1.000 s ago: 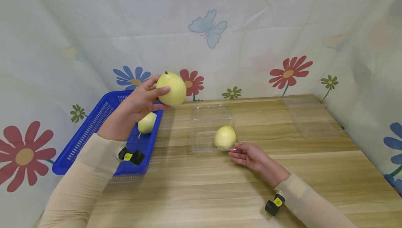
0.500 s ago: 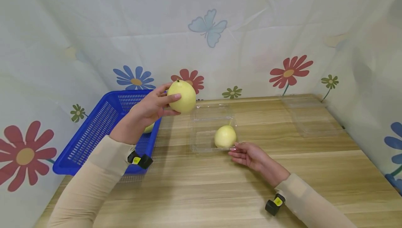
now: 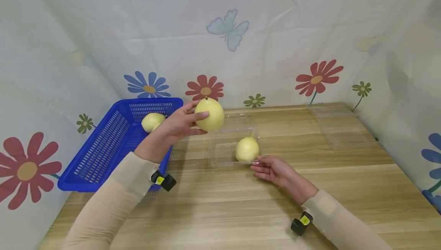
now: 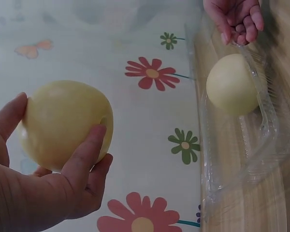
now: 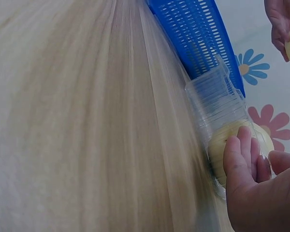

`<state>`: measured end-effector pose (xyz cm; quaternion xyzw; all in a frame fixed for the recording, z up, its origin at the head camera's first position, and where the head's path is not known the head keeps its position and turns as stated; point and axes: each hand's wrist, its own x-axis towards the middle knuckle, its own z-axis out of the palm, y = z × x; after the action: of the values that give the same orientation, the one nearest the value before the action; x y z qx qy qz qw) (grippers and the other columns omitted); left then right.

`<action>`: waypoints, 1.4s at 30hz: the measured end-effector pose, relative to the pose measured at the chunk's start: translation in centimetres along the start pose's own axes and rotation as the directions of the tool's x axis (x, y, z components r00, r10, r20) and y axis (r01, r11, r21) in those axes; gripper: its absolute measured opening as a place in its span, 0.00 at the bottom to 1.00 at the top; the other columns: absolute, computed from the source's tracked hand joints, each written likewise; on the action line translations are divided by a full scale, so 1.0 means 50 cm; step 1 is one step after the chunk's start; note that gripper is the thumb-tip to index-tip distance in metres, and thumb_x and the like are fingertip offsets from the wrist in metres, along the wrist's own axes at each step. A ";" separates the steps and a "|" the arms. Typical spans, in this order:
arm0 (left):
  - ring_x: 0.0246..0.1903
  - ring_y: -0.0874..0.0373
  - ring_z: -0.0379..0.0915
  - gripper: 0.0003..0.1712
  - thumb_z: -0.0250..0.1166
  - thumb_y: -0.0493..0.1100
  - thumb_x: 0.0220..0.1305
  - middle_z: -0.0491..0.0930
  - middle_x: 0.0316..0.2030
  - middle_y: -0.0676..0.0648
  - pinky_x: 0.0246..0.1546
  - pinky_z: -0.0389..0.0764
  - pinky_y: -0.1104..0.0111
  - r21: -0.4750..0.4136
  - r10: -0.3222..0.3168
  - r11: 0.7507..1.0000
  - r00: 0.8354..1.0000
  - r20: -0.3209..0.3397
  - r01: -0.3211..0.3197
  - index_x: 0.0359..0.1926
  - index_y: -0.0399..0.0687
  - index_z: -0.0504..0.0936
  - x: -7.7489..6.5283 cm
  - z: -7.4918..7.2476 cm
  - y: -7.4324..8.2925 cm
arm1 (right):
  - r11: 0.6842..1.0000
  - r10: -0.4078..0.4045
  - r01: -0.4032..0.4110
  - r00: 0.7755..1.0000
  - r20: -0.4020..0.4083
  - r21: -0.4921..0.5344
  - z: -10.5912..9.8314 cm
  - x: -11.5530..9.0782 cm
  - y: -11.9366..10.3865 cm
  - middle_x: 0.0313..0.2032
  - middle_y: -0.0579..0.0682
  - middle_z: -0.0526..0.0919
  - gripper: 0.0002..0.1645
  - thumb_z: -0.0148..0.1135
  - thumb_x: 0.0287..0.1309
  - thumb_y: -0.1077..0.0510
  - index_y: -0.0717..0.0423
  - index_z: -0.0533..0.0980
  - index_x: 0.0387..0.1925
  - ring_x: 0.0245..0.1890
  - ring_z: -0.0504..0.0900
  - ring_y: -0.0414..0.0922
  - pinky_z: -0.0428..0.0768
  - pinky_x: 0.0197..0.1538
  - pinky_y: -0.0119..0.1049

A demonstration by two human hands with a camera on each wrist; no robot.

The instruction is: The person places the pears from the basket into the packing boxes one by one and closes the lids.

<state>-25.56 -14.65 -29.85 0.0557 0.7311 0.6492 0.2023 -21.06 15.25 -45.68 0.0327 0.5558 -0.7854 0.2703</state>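
My left hand grips a pale yellow pear, stem up, in the air over the left back part of a clear plastic clamshell box. In the left wrist view, thumb and fingers wrap the pear from both sides. Another pear sits in the front right corner of the box, its stem toward the back. My right hand pinches the box's front rim at that corner, with the thumb on top. In the right wrist view, the fingers partly hide the boxed pear.
A blue slotted basket stands at the left with a pear inside, partly behind my left arm. A second clear plastic container lies at the back right of the wooden table. A flowered curtain hangs behind.
My left hand has carried the pear right and downward, from beside the basket to over the clear box. The pear in the basket shows more now. My right hand has stayed at the rim.
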 end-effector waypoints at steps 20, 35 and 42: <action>0.63 0.43 0.71 0.35 0.56 0.43 0.77 0.63 0.73 0.36 0.62 0.83 0.53 -0.017 -0.061 0.998 0.998 -0.004 0.061 0.80 0.52 0.56 0.025 0.020 -0.060 | 1.000 -0.003 0.003 1.000 -0.011 0.010 0.000 0.001 0.003 0.31 0.43 0.88 0.10 0.43 0.78 0.62 0.58 0.72 0.43 0.36 0.89 0.36 0.88 0.45 0.30; 0.59 0.46 0.72 0.35 0.57 0.44 0.76 0.65 0.71 0.37 0.56 0.86 0.58 -0.085 -0.124 0.989 0.992 -0.032 0.121 0.79 0.54 0.58 0.040 0.033 -0.097 | 1.000 -0.003 0.003 1.000 -0.004 0.006 -0.001 0.003 0.004 0.32 0.43 0.88 0.11 0.41 0.79 0.62 0.57 0.72 0.42 0.36 0.89 0.36 0.88 0.45 0.30; 0.55 0.49 0.75 0.35 0.57 0.44 0.76 0.67 0.69 0.36 0.46 0.88 0.65 -0.082 -0.133 0.988 0.991 -0.031 0.131 0.79 0.51 0.58 0.050 0.043 -0.116 | 1.000 -0.008 0.008 1.000 -0.001 0.003 -0.002 0.004 0.004 0.32 0.43 0.88 0.11 0.42 0.79 0.62 0.55 0.72 0.41 0.36 0.89 0.36 0.88 0.46 0.30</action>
<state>-25.98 -12.67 -36.20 -0.0128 0.7102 0.6640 0.2335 -21.15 15.21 -45.96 0.0313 0.5550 -0.7874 0.2666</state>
